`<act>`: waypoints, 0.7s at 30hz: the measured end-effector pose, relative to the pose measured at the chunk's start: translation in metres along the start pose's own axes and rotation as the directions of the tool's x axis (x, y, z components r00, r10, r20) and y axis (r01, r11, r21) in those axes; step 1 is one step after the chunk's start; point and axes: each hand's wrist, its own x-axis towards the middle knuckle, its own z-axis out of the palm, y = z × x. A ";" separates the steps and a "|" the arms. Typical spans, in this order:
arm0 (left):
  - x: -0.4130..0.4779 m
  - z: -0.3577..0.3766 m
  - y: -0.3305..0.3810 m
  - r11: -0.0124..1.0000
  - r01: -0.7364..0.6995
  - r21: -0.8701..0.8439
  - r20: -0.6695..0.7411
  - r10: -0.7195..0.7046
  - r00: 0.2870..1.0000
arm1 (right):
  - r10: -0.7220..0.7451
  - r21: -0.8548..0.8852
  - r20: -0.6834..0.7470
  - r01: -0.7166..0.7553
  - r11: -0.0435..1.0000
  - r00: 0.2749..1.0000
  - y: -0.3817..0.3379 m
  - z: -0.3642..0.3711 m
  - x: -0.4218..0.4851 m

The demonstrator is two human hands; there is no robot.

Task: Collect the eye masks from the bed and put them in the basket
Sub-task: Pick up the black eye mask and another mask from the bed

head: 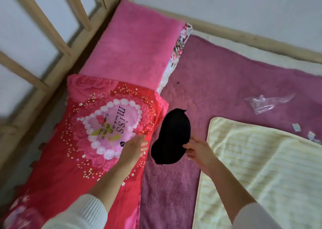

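The black fabric eye mask [169, 138] lies on the plum fleece blanket [226, 82], just beside the red heart-print pillow [97, 124]. Its long axis runs near-to-far, tilted slightly right at the far end. The right hand [196, 152] is nearer: its fingertips [187, 146] pinch the mask's right edge at the waist, so it is gripping the mask. The left hand [133, 148] is spread open with nothing in it, over the pillow edge, just left of the mask's near lobe, apart from it. No basket is in view; the lift probably falls to the right hand.
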 end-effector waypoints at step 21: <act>-0.323 -0.042 -0.031 0.904 -0.389 -0.179 0.265 0.425 0.866 | -0.217 0.038 0.308 0.216 0.976 0.926 0.041 0.028 -0.288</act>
